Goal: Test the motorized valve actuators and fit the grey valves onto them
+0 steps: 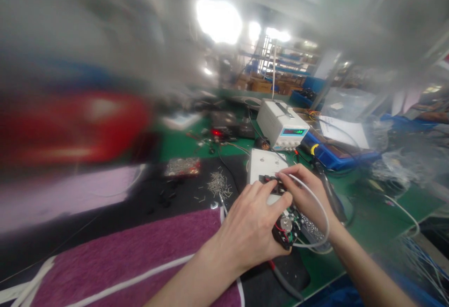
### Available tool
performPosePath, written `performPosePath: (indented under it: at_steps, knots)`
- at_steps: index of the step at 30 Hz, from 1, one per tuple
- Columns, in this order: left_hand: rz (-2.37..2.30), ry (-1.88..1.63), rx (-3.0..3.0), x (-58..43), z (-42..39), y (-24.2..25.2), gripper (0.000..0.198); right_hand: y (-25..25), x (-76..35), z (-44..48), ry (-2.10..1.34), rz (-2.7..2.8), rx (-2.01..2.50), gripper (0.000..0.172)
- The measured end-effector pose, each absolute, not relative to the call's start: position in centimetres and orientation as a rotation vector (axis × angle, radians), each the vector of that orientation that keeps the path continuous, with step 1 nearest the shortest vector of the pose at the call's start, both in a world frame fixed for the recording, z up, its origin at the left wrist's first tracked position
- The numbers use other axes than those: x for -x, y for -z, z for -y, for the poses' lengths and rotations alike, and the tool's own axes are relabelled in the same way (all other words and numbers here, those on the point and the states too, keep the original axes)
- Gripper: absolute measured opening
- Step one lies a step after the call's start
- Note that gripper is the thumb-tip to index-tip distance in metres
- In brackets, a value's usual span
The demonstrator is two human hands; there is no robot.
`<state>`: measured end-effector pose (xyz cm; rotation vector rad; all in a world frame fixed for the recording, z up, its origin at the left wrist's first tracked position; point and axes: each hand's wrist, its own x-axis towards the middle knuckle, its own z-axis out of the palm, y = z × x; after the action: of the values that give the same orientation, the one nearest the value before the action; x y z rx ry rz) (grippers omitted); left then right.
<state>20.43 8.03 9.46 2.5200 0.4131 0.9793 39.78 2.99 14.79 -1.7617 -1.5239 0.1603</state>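
Observation:
My left hand (252, 218) is wrapped round a small black device (286, 225), whose exposed circuit board shows a round silvery part and red wires. My right hand (307, 188) is closed in a pinch at the device's far end, above a white box (257, 164). From near those fingertips a white cable (327, 209) arcs over the back of the hand and returns to the near end of the device. The cable end seems to be in the pinch, though the fingers hide exactly how it is held. Black parts show between both sets of fingertips.
Loose screws (219, 185) and a clear bag (182, 167) lie on the black mat. A white power supply (280, 122) stands behind the box. At right are a dark-handled tool (329, 190) and a blue tray (329, 157). A purple cloth (140, 255) covers the front left.

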Motion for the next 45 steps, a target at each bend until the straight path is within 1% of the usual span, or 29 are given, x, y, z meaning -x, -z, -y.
performPosePath:
  at_steps: [5, 14, 18, 21, 23, 27, 31, 45]
  knots:
    - [-0.405, -0.998, -2.525, -20.1, -8.0, -9.5, 0.071, -15.2, -39.5, -2.6, -0.075, 1.619, 1.822, 0.014]
    - [-0.39, -1.028, -2.513, -20.1, -8.1, -9.3, 0.073, -15.7, -39.4, -2.7, -0.06, 1.781, 1.817, 0.016]
    - [-0.379, -1.014, -2.535, -19.8, -8.1, -9.5, 0.075, -15.6, -39.4, -2.6, -0.071, 1.757, 1.822, 0.012]
    - [-0.401, -1.003, -2.562, -19.4, -8.1, -9.7, 0.065, -15.2, -39.5, -2.7, -0.09, 1.691, 1.83, 0.009]
    - [-0.448, -0.992, -2.563, -19.1, -8.2, -9.8, 0.062, -14.9, -39.6, -2.9, -0.111, 1.638, 1.819, 0.01]
    - [-0.498, -0.96, -2.548, -19.0, -8.3, -9.8, 0.072, -14.5, -39.8, -3.7, -0.204, 1.552, 1.762, 0.017]
    - [-0.499, -0.963, -2.51, -19.2, -8.4, -9.7, 0.07, -14.6, -39.8, -4.1, -0.296, 1.529, 1.726, 0.024]
    - [-0.47, -0.989, -2.501, -19.1, -8.5, -9.5, 0.071, -15.1, -39.7, -3.9, -0.178, 1.751, 1.806, 0.015]
